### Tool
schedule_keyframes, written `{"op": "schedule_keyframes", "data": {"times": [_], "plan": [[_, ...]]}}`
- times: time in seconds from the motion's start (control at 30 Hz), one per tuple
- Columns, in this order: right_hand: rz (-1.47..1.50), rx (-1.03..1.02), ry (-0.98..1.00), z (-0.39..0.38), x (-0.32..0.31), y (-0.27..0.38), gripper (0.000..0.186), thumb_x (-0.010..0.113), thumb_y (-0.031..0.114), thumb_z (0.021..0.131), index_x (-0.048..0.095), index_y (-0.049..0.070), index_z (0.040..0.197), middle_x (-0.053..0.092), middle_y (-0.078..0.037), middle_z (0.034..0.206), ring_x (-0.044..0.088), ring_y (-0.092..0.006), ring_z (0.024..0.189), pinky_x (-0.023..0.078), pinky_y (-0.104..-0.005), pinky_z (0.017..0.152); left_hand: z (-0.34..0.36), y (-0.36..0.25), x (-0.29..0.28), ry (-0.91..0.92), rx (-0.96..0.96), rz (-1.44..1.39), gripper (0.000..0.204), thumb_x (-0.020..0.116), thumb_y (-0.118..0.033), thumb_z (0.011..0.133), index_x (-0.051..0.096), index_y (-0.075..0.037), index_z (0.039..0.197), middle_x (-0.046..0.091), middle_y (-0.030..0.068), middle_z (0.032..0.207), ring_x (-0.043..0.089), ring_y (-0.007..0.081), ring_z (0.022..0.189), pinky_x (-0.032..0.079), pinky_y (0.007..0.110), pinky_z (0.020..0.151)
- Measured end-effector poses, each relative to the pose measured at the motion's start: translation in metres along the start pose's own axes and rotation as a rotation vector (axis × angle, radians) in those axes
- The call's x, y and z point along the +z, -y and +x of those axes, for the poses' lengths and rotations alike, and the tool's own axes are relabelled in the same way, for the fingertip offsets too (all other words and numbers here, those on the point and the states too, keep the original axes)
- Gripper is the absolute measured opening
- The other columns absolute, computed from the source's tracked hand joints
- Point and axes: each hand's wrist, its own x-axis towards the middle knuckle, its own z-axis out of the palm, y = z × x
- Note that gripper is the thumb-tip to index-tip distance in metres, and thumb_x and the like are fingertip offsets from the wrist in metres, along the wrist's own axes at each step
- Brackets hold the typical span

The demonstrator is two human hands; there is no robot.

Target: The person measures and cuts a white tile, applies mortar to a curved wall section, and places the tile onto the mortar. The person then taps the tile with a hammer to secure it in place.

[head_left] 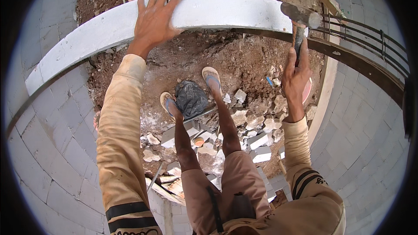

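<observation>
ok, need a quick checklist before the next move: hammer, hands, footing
1. Hammer grip: ok, right hand is closed around the handle.
2. Left hand away from the hammer head: ok, it rests on the white blockwork, well to the left.
3. Hammer head touching the blockwork: cannot tell, it overlaps the right end in this view.
4. Hand protection: not ok, both hands are bare.
5. Foot protection: not ok, open sandals.
6. Clear footing: not ok, a black plastic bag lies between the feet and broken rubble close by.
</observation>
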Motion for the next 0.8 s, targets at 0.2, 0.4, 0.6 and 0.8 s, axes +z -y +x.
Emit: {"op": "schedule_keyframes", "data": {"times": [0.2, 0.4, 0.6, 0.8], "plan": [[-0.006, 0.124, 0.074, 0.005, 0.005, -0.026, 0.047, 0.057, 0.024, 0.105, 0.053, 0.005, 0.147, 0.071, -0.029, 0.106, 0.073, -0.0387, 0.080, 0.055, -0.0445, 0.069, 0.000, -0.006, -0.008, 0.105, -0.036, 0.040, 0.108, 0.095, -0.032, 0.061, 0.042, -0.030, 0.155, 0.048, 0.0023, 0.150, 0.039, 0.0261, 0.144, 0.019, 0.056, 0.125], [0.003, -0.024, 0.094, 0.005, 0.015, -0.050, 0.048, 0.060, 0.018, 0.102, 0.051, 0.006, 0.148, 0.071, -0.028, 0.098, 0.071, -0.0412, 0.077, 0.054, -0.0479, 0.065, 0.003, -0.005, -0.008, 0.130, -0.041, 0.042, 0.112, 0.096, -0.031, 0.058, 0.042, -0.032, 0.156, 0.049, 0.0037, 0.151, 0.040, 0.0288, 0.143, 0.017, 0.060, 0.125], [0.068, -0.146, 0.021, 0.011, 0.015, -0.060, 0.052, 0.060, 0.020, 0.102, 0.047, 0.007, 0.150, 0.070, -0.029, 0.099, 0.069, -0.0468, 0.087, 0.054, -0.0521, 0.072, 0.016, -0.027, -0.034, 0.251, -0.110, 0.087, 0.110, 0.094, -0.039, 0.059, 0.043, -0.027, 0.156, 0.045, 0.0053, 0.154, 0.034, 0.0305, 0.148, 0.017, 0.062, 0.124], [0.300, 0.211, 0.402, 0.009, 0.009, -0.061, 0.056, 0.060, 0.035, 0.102, 0.047, 0.009, 0.149, 0.069, -0.027, 0.101, 0.068, -0.0447, 0.085, 0.052, -0.0501, 0.076, 0.087, -0.076, 0.005, -0.058, -0.126, -0.178, 0.055, 0.066, -0.051, 0.096, 0.064, -0.013, 0.137, 0.064, 0.0141, 0.135, 0.053, 0.0343, 0.133, 0.031, 0.058, 0.114]]}}
